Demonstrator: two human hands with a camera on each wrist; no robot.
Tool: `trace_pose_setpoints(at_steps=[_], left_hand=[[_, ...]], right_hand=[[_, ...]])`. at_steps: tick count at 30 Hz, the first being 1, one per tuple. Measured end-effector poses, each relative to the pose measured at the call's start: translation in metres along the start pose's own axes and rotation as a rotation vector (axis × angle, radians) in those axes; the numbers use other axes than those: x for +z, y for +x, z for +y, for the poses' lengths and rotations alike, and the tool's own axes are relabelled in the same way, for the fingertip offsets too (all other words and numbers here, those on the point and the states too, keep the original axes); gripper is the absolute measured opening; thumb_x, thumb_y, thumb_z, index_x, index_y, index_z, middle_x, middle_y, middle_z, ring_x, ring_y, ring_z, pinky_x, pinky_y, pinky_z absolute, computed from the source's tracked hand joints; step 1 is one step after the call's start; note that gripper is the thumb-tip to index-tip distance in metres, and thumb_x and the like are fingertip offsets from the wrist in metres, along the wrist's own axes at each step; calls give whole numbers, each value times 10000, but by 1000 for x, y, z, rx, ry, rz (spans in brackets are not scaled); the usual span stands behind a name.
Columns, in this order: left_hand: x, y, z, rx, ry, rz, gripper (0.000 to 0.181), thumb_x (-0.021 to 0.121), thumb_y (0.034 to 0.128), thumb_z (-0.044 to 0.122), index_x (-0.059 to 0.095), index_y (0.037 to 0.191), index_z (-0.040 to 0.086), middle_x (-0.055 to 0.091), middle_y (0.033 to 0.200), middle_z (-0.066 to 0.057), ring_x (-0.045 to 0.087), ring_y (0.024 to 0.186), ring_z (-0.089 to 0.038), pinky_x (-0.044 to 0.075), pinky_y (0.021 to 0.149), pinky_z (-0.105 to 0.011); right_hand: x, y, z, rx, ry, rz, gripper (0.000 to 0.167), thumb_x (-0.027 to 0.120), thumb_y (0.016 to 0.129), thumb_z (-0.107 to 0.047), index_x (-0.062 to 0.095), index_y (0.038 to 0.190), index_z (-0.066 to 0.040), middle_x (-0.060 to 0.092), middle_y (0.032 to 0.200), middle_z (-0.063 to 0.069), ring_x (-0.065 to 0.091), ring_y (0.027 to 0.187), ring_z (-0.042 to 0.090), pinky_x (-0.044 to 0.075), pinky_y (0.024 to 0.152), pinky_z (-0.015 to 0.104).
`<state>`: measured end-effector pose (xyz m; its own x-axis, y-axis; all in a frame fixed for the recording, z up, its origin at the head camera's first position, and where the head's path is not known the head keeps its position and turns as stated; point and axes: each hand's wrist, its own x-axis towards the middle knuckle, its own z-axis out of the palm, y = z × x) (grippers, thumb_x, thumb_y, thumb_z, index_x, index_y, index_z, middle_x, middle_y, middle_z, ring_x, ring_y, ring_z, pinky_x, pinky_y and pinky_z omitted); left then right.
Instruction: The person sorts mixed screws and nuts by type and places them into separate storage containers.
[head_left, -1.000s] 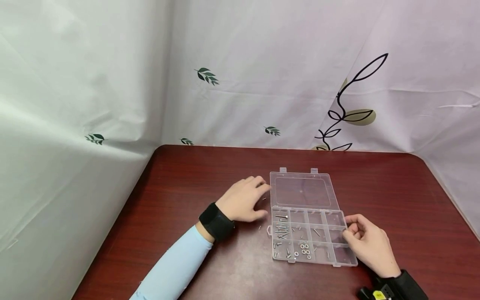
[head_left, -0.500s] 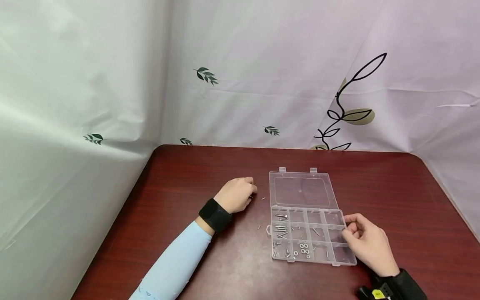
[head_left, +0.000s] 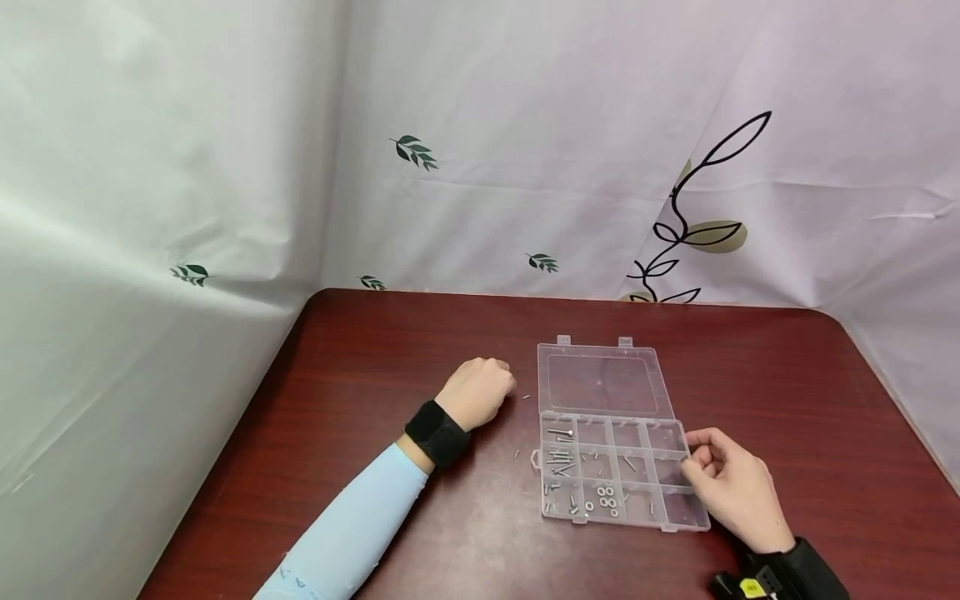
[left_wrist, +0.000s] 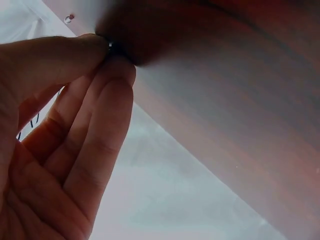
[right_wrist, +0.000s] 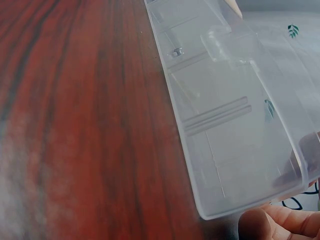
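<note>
My left hand [head_left: 477, 393] is low over the table, left of a clear compartment box [head_left: 540, 500]. In the left wrist view, its thumb and forefinger pinch a small shiny screw [left_wrist: 111, 46], mostly hidden by the fingertips. My right hand [head_left: 738, 492] holds the box by its right side wall, thumb and curled fingers at the edge. The box lies with its lid [head_left: 603, 382] folded back. Screws [head_left: 561, 458] lie in its left compartments, and several nuts [head_left: 606, 502] sit in the front row.
A loose small screw [head_left: 526, 397] lies between my left hand and the lid, another small screw [head_left: 517, 453] nearer the box's latch side. The dark red table [head_left: 420, 333] ends at a white printed curtain [head_left: 480, 167] behind and at the left.
My left hand has drawn back left from beside the lid, and its spread fingers have closed on a small screw. The right hand stays on the box.
</note>
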<state>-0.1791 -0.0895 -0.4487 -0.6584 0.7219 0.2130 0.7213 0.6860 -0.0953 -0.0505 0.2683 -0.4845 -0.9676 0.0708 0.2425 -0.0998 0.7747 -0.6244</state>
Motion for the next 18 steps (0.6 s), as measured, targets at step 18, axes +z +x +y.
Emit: trace_pose_setpoints(at_steps=[18], left_hand=[[0, -3, -8, -61, -189, -110, 257, 589, 688, -38, 482, 639, 191, 395, 569, 82, 435, 534, -113, 335, 516, -250]], right_hand=[[0, -1, 0, 10, -5, 8, 243, 675, 773, -31, 671, 987, -148, 570, 672, -102, 492, 534, 20, 331, 557, 197]])
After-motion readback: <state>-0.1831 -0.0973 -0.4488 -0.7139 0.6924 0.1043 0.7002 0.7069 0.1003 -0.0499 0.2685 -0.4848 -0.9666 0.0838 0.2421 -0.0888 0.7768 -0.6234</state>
